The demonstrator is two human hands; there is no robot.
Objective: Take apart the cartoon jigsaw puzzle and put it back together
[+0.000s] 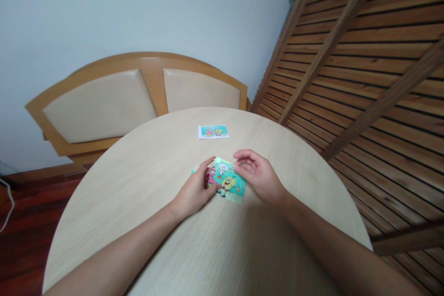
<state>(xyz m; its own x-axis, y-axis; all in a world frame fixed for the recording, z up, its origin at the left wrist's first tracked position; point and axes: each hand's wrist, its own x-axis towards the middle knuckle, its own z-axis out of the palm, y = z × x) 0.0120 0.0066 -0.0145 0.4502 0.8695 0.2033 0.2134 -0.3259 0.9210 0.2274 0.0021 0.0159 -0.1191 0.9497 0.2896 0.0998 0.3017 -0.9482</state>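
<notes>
A small cartoon jigsaw puzzle (227,181), mostly teal, lies on the round pale wooden table (138,185). My left hand (196,189) grips its left edge with thumb and fingers curled around it. On the puzzle's right upper edge rests my right hand (258,173), its fingers bent and pinching the rim. Both forearms reach in from the bottom of the view. Parts of the puzzle's left side are hidden under my left fingers.
A small printed card (213,131) with the same cartoon picture lies farther back on the table. Behind the table a wooden headboard (138,92) with beige panels leans on the wall. A slatted bed frame (364,55) leans at the right.
</notes>
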